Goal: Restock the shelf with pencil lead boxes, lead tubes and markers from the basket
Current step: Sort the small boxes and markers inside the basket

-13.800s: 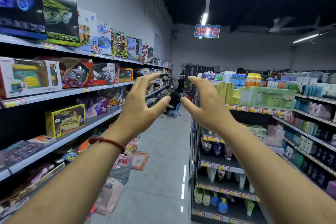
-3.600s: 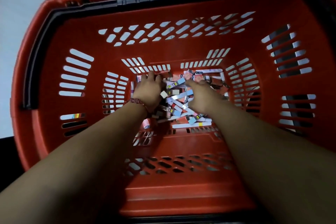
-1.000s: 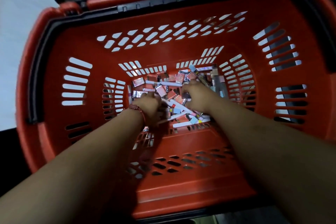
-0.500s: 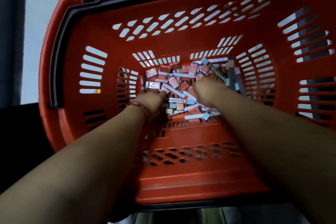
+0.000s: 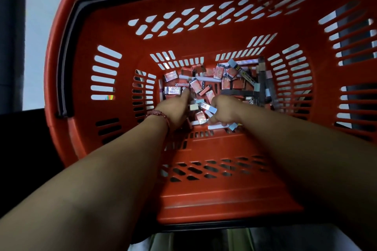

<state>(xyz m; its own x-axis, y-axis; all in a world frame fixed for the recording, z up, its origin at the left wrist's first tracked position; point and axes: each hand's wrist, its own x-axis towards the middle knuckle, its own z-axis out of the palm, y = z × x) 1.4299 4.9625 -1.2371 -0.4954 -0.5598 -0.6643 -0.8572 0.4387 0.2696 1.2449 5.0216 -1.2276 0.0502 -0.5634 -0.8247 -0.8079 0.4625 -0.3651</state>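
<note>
Now left hand pointing, right hand newly curled round lead tubes

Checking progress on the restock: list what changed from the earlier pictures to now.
The left grip and right grip came down from the aisle into the red basket, onto the stock pile, then drew back to its near edge, baring small red boxes farther in. The right grip curls round white blue-capped lead tubes; the left points a finger, its hold unclear. The dark markers stayed at the pile's right.

Pale floor (upper left) beside a dark vertical strip.
</note>
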